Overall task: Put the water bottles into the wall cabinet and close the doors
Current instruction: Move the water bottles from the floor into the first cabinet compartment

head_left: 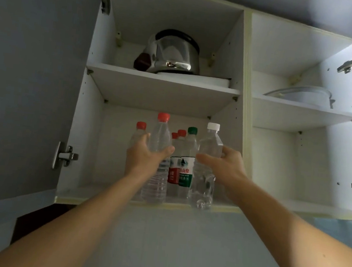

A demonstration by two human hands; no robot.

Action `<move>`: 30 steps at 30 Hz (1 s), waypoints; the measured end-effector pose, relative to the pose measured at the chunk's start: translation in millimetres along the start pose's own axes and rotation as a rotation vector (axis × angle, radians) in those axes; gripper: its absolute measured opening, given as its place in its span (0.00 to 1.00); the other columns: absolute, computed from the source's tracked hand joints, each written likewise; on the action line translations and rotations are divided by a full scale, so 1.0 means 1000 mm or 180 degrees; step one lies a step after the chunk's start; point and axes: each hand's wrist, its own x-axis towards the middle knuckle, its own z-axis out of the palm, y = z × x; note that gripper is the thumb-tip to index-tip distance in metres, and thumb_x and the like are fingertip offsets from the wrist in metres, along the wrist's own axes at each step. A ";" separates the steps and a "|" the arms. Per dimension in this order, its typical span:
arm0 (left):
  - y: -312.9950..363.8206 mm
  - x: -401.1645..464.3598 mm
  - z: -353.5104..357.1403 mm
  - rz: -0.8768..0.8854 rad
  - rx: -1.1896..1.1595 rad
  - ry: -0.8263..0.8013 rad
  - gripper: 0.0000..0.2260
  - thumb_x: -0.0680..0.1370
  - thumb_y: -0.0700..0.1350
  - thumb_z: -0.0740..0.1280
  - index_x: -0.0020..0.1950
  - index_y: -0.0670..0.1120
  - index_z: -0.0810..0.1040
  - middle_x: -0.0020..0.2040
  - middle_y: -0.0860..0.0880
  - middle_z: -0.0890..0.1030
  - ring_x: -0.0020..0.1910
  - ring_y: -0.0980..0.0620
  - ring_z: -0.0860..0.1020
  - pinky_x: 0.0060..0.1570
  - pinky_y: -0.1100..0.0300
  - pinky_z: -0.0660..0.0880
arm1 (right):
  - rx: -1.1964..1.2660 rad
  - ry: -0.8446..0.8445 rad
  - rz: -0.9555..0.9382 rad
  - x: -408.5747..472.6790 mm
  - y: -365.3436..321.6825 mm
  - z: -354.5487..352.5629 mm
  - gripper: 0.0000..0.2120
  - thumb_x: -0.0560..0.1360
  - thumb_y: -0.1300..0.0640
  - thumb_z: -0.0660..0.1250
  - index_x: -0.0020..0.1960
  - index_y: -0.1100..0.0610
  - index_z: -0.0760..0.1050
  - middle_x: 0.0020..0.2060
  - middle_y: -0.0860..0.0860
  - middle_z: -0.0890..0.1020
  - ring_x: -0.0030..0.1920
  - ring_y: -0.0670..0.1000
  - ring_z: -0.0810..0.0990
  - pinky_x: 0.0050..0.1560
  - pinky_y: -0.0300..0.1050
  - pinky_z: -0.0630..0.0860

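Left hand [145, 158], right hand [226, 164] each grip upright bottle, caps up: red-capped bottle [159, 153], white-capped bottle [206, 170].

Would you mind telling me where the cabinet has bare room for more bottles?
Bare: the lower right compartment, and the lower left shelf between the left wall and the red-capped bottle. Crowded: mid-shelf, where both hands hold bottles before three others.

Lower left cabinet shelf [118, 198] with six upright water bottles [187, 157]; kettle [173, 53] on the upper shelf [161, 80]
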 end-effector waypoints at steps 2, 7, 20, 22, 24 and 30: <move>-0.004 0.003 0.006 -0.0055 0.0034 0.0032 0.33 0.73 0.61 0.74 0.73 0.48 0.70 0.62 0.52 0.79 0.48 0.57 0.78 0.44 0.66 0.71 | -0.0058 0.0009 -0.0018 0.011 0.007 0.006 0.17 0.72 0.54 0.78 0.59 0.52 0.79 0.49 0.51 0.86 0.48 0.51 0.86 0.55 0.55 0.82; -0.016 0.013 0.021 -0.0156 0.0220 0.0039 0.32 0.74 0.62 0.72 0.72 0.47 0.69 0.58 0.52 0.78 0.41 0.61 0.72 0.40 0.64 0.69 | -0.0264 -0.0013 -0.0134 0.039 0.026 0.024 0.19 0.73 0.51 0.77 0.62 0.52 0.78 0.51 0.50 0.85 0.49 0.49 0.85 0.47 0.46 0.82; -0.055 0.000 0.013 -0.0111 0.0725 -0.0763 0.15 0.72 0.58 0.76 0.55 0.59 0.76 0.43 0.63 0.80 0.42 0.66 0.78 0.40 0.68 0.73 | -0.0582 -0.0526 -0.0373 0.024 0.095 0.021 0.34 0.72 0.50 0.78 0.72 0.44 0.65 0.56 0.41 0.82 0.49 0.35 0.80 0.36 0.26 0.74; -0.054 -0.001 0.019 -0.0076 0.0658 -0.0750 0.15 0.73 0.56 0.76 0.57 0.57 0.78 0.44 0.62 0.81 0.43 0.64 0.79 0.42 0.68 0.75 | -0.0626 -0.0520 -0.0377 0.027 0.095 0.021 0.34 0.73 0.50 0.78 0.73 0.46 0.65 0.59 0.44 0.82 0.52 0.39 0.81 0.39 0.28 0.75; -0.054 -0.002 0.029 -0.0119 0.0643 -0.0769 0.18 0.74 0.56 0.75 0.62 0.54 0.78 0.50 0.58 0.83 0.48 0.59 0.81 0.51 0.61 0.79 | -0.0693 -0.0474 -0.0351 0.029 0.095 0.022 0.34 0.73 0.50 0.77 0.73 0.48 0.65 0.61 0.47 0.81 0.56 0.46 0.82 0.47 0.35 0.77; -0.060 -0.004 0.058 -0.0195 0.0562 -0.0497 0.13 0.75 0.56 0.75 0.57 0.57 0.78 0.49 0.60 0.83 0.45 0.63 0.80 0.46 0.65 0.78 | -0.0855 -0.0239 -0.0329 0.033 0.105 0.020 0.33 0.75 0.51 0.76 0.74 0.52 0.63 0.64 0.54 0.78 0.63 0.56 0.79 0.63 0.59 0.78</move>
